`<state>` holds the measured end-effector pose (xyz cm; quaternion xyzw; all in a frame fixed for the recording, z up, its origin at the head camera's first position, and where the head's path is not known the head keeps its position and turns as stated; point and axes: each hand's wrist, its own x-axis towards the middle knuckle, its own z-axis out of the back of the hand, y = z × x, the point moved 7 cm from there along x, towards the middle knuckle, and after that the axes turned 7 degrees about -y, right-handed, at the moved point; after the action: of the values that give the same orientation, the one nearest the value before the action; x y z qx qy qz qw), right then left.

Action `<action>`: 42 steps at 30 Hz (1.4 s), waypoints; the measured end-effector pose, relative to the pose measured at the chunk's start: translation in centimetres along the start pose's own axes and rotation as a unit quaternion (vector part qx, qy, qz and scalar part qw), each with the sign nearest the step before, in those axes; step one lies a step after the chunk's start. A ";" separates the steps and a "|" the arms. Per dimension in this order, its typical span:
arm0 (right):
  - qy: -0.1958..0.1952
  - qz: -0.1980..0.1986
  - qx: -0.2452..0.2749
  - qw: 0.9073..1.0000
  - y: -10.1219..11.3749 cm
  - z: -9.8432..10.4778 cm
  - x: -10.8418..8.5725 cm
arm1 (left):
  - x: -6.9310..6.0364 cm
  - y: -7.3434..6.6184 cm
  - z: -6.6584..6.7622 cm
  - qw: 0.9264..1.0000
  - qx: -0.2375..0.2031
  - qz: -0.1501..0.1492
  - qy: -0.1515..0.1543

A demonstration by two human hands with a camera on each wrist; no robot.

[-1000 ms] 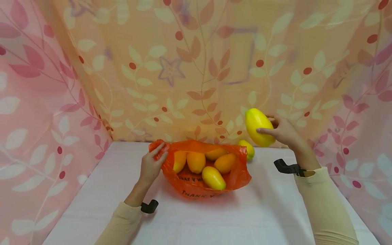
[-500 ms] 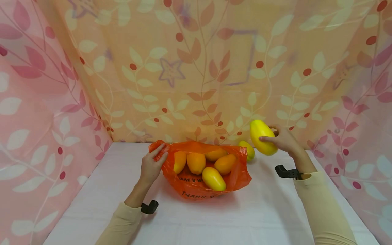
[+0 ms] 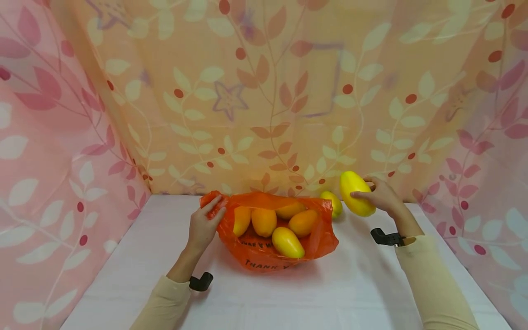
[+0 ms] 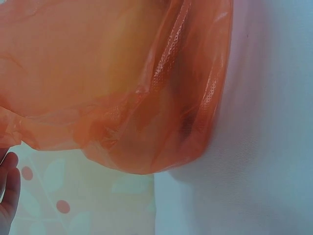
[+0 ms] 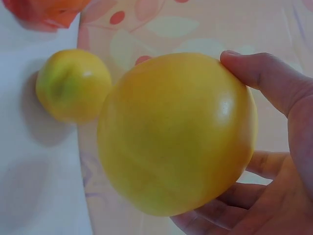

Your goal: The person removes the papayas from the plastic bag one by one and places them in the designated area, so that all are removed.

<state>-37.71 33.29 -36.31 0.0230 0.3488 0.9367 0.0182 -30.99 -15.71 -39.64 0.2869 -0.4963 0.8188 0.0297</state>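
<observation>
Clamped on a mango [image 3: 355, 195], my right hand [image 3: 382, 196] has another mango [image 3: 335, 206] just to its left and, farther left, the bag [image 3: 319, 245], which my left hand [image 3: 203, 229] pinches, so I judge the work partway along, with five mangoes [image 3: 288, 243] showing inside and these two outside.

- Held mango [image 3: 355, 195] in the right grip [image 3: 381, 197]: bright yellow.
- Loose mango [image 3: 333, 204], beside the right grip: yellow, green-tinged.
- Plastic bag [image 3: 237, 251] at the left grip [image 3: 204, 228]: translucent orange-red, black-lettered.
- Bagged mangoes [image 3: 264, 222], between the grips: orange, one yellow.
- Desk [image 3: 313, 300], under both grips: white.
- Backdrop [image 3: 272, 55] behind them: peach, patterned with cream and rust leaves, red dots.
</observation>
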 end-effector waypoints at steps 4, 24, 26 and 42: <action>0.004 -0.010 0.000 1.000 -0.8 -0.2 0.4 | 0.2 0.0 0.0 1.000 -0.003 0.002 -0.002; 0.010 -0.044 0.004 0.999 -5.0 -2.5 1.1 | -0.3 0.5 -0.1 1.000 0.012 0.008 -0.003; 0.010 -0.049 0.006 0.999 -5.3 -2.5 1.1 | -0.3 0.6 -0.1 1.000 0.008 0.010 -0.002; 0.004 -0.059 0.011 0.998 -6.9 -3.8 1.9 | -0.2 0.6 -0.1 1.000 -0.003 0.007 -0.004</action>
<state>-39.70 36.14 -43.63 -0.0014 0.3594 0.9304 0.0722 -31.09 -15.90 -40.23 0.2867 -0.5011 0.8162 0.0225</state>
